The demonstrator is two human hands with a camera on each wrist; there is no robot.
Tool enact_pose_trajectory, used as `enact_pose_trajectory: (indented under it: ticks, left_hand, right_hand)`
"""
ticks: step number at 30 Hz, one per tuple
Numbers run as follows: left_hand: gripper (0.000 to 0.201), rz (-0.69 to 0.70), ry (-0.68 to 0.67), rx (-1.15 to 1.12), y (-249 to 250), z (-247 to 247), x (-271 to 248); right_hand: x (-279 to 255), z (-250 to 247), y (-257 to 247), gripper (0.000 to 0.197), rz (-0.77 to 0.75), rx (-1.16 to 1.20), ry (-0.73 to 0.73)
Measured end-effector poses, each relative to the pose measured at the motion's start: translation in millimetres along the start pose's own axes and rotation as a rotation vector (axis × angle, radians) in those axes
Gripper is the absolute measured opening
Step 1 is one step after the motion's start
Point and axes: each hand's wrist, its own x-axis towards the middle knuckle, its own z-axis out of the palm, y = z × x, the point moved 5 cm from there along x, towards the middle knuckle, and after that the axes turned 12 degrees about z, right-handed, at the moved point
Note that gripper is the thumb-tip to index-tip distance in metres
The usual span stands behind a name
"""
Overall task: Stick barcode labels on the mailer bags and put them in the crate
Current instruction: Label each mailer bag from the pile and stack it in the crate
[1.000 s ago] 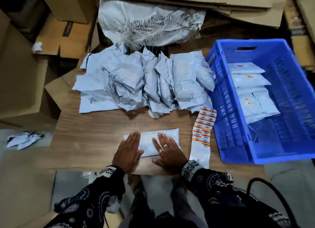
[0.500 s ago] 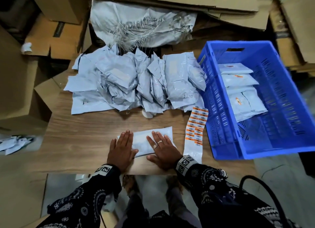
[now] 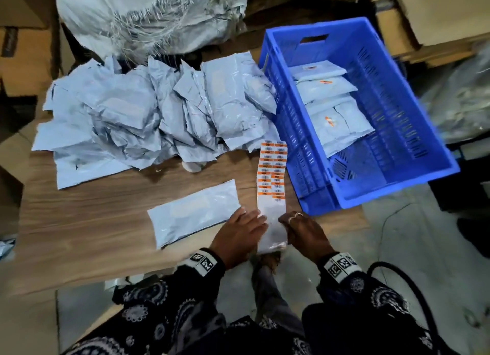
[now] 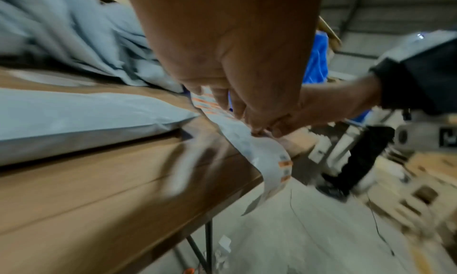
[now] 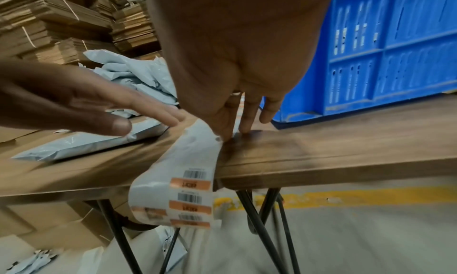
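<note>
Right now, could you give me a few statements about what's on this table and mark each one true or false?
1. The blue crate already holds a few mailer bags. True.
2. The label strip lies wholly on the table. False: its near end hangs over the table edge.
3. Both hands are pressing the single mailer bag. False: the left hand and right hand are at the label strip.
4. A pile of mailer bags sits at the far side of the table. True.
5. The single mailer bag lies to the left of the label strip. True.
</note>
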Motion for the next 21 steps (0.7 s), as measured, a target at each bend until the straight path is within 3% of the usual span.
enact_pose_trajectory:
  ticks: [5, 13, 18, 21]
  left_hand:
    - [0.047, -0.133, -0.182, -0.014, -24, 13, 27]
    - [0.051, -0.239, -0.17, -0.053, -61, -8, 49]
    - [0.057, -0.274, -0.185, -0.101, -61, 0, 48]
    - [0.058, -0.289, -0.183, -0.122, -61, 1, 48]
  right_hand:
    - [10, 10, 5, 0.051, -0.02, 0.054, 0.01]
    - [20, 7, -8, 0.042, -0.025, 0.024, 0.032]
    - [39, 9, -18, 0.046, 0.022, -0.178, -0.07]
    - [44, 6, -18, 0.039, 0.04, -0.179, -0.12]
